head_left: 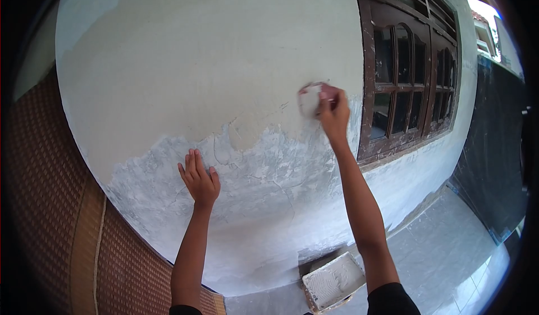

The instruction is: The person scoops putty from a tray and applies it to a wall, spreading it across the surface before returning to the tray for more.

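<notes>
Wall [196, 90]: smooth beige above, rough flaky grey-white below; right hand [335, 110] gripping tool [309, 100].
Tool motion-blurred, reddish with white face, clasped in right fingers, just left of brown wooden window [400, 62]; wall contact unclear. Left hand [200, 180] released, fingers extended, laid on rough patch. Flat wall spans between hands; window frame bounds right, woven panel [45, 174] edges left. Rectangular tray [309, 293], ridged white paste [336, 280] inside, sits near on grey floor [418, 245].

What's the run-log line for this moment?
left hand: open against patchy wall | right hand: gripping blurred reddish-and-white tool near window | rectangular tray: whitish paste inside, on floor
</notes>
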Available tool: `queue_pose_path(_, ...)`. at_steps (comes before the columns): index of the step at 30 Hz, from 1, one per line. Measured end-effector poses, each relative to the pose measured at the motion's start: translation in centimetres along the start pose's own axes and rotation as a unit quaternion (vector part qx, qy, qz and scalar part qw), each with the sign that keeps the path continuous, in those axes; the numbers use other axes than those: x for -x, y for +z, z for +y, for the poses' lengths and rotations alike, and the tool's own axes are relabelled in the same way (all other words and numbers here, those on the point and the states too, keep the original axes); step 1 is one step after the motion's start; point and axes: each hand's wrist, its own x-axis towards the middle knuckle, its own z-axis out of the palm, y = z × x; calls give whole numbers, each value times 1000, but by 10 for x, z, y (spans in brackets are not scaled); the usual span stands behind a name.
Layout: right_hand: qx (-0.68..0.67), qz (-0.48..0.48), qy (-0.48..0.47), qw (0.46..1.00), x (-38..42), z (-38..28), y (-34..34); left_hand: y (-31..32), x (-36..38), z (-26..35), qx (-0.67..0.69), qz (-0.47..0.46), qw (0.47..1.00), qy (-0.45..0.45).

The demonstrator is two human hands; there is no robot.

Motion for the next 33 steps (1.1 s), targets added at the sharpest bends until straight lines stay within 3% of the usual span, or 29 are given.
queue_pose_path(2, -52, 35, 7, 998, 1, -19, -7, 0, 0, 0, -3, 2, 1000, -6)
queue_pose_path(4, -173, -63, 114, 976, 14, -36, -3, 0, 0, 1, -1, 2, 1000, -3)
queue_pose_path(5, -50, -71, 0, 996, 19, -32, 8, 0, -1, 1, 0, 1, 1000, -1)
queue_pose_path(6, 11, -85, -38, 996, 27, -29, 10, 0, -1, 1, 0, 1, 1000, -1)
queue_pose_path(8, 48, -56, -12, 997, 19, -18, 5, -1, -1, 0, 0, 0, 1000, 2)
queue_pose_path(10, -66, 30, 46, 996, 8, -14, -4, 0, 0, 0, 0, -1, 1000, -4)
queue_pose_path(12, -86, 43, 57, 994, 7, -17, -8, 0, 0, -1, 0, 2, 1000, -6)
queue_pose_path(14, -136, -36, 54, 989, 16, -23, -1, 1, -1, 1, 4, 2, 1000, -4)
queue_pose_path(15, -23, -59, -22, 998, 19, -22, 1, 0, -2, 1, 6, 4, 1000, -2)
queue_pose_path(18, 7, 13, -1, 1000, 9, 7, -2, -2, 0, 0, 7, -4, 1000, 3)
queue_pose_path(20, -34, 40, 29, 998, 9, -15, -10, -1, 0, -1, 5, -8, 1000, 2)
queue_pose_path(23, -95, -68, 67, 991, 20, -18, 0, 0, -2, 1, 3, 0, 1000, -1)
queue_pose_path(24, 39, -92, -7, 995, 22, -14, 2, -2, -2, 1, 2, 2, 1000, 1)
queue_pose_path(26, 11, -58, 18, 998, 16, -12, 2, -2, -2, 1, 0, 4, 1000, 3)
queue_pose_path(28, -61, 40, 31, 997, 11, -17, -2, -1, -1, 1, 5, 3, 1000, -3)
queue_pose_path(30, -132, -32, 70, 988, 17, -28, 3, -1, -2, 0, 4, 4, 1000, -3)
queue_pose_path(32, 55, -65, -58, 995, 24, -20, 10, -2, -1, 1, 6, 0, 1000, -3)
queue_pose_path(33, 86, -65, -60, 992, 19, -12, 9, -2, -1, 1, 7, 0, 1000, -2)
